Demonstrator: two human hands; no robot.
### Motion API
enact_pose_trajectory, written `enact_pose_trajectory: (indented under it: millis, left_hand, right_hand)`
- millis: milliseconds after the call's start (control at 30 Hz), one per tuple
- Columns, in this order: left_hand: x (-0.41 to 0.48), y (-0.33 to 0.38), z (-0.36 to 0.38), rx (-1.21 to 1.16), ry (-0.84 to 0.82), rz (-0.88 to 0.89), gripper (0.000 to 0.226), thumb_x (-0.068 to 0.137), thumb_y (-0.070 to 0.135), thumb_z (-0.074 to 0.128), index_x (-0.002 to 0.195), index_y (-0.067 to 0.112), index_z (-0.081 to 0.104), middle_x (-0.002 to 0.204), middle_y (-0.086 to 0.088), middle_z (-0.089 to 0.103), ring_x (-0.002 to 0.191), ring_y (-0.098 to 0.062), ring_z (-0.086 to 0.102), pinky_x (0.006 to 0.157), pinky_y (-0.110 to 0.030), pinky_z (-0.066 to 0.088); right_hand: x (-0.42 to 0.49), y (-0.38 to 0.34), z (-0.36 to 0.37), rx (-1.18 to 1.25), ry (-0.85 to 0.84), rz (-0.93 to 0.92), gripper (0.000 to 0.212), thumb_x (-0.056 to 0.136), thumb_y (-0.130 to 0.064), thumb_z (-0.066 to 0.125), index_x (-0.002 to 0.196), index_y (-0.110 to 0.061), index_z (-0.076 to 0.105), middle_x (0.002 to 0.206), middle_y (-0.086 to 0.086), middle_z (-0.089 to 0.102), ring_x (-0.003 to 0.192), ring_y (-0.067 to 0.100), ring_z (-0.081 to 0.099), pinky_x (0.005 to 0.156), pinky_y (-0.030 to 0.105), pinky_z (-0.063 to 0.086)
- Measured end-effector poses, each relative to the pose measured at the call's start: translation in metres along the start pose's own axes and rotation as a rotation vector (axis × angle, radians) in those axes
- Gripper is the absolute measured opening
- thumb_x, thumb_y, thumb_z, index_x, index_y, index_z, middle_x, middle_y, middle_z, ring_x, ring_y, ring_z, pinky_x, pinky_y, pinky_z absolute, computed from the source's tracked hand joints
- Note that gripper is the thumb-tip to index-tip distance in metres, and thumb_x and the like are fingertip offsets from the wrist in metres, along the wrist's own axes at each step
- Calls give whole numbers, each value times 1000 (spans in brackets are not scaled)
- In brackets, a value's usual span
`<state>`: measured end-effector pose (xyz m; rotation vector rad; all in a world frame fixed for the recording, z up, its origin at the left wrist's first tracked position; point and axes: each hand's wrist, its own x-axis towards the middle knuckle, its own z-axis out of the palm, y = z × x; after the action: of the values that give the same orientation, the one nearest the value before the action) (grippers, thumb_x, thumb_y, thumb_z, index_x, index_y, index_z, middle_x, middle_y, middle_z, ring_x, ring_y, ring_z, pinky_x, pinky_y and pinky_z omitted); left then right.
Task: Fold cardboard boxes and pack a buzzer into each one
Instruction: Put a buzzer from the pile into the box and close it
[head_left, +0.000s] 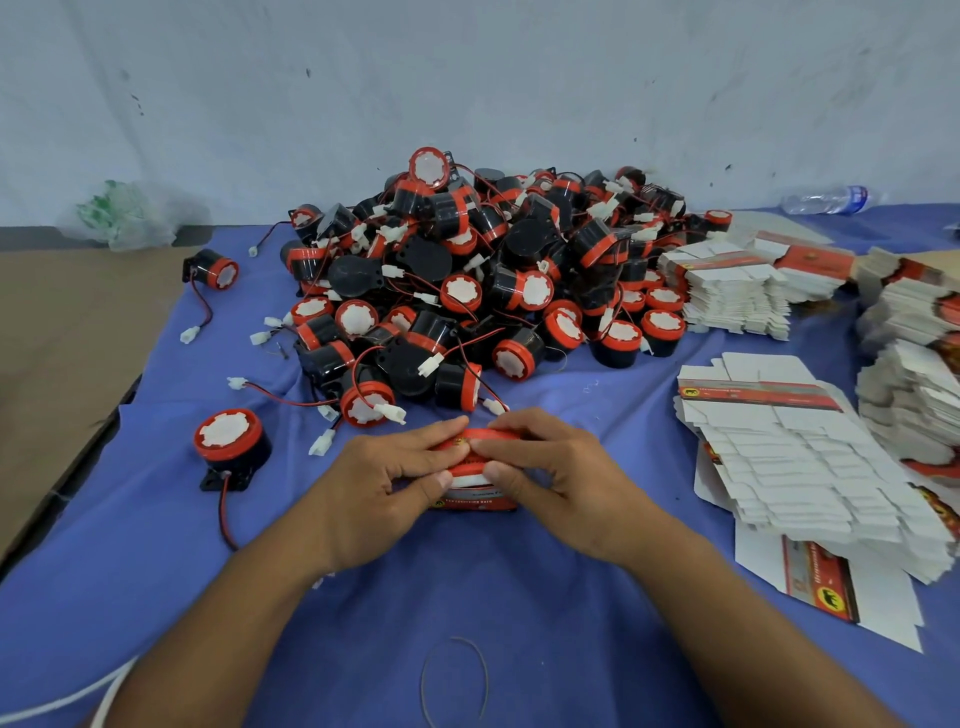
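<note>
Left hand (384, 478) and right hand (550, 467) are pinching a red box (475, 501) near the blue cloth's (571, 597) middle; buzzer pile (467, 280) is lying toward its far edge, flat boxes (795, 457) by its right edge

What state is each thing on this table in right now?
left hand, grips the box.
right hand, grips the box, fingertips on its top.
box, folded up, standing on the cloth between both hands.
buzzer pile, loose heap, wires tangled.
near-left buzzer, upright, apart from the pile.
flat box blanks, unfolded, stacked at right.
water bottle, lying on its side.
</note>
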<state>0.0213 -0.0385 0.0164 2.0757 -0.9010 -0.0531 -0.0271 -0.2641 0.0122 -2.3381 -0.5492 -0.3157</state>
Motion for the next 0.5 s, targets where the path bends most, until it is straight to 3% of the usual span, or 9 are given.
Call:
enact_pose_trajectory:
  millis: [167,300,433,500]
  left_hand:
    - [-1,1,0,130,-34,36,53,84,22,75,134,18,56,147,21,37,143,0,28,117,-18,25]
    - [0,1,1,261,20,99,43,89,19,71,130,10,60,143,13,40,143,-6,27,113,-8,16]
    - [-2,0,5,343,29,142,43,90,19,70,129,7,60,143,9,41,141,-11,30,116,-20,20]
    - [-4,0,7,323,41,126,44,92,21,67,133,9,57,145,12,39,142,-8,29,117,-20,22]
  right_hand:
    - [-6,-2,1,-164,-70,-6,39,105,-40,44,141,-30,56,156,-4,37,140,15,34,113,29,32]
    - [-10,-1,2,-203,-181,-53,50,104,-45,43,152,-31,39,165,-6,17,150,12,17,119,21,19]
    - [-12,5,8,-261,-175,-51,54,105,-42,42,156,-29,29,167,-5,8,153,15,11,123,30,20]
    - [-13,5,15,-219,-135,-43,51,105,-40,44,155,-31,33,164,-4,18,148,19,26,119,33,29]
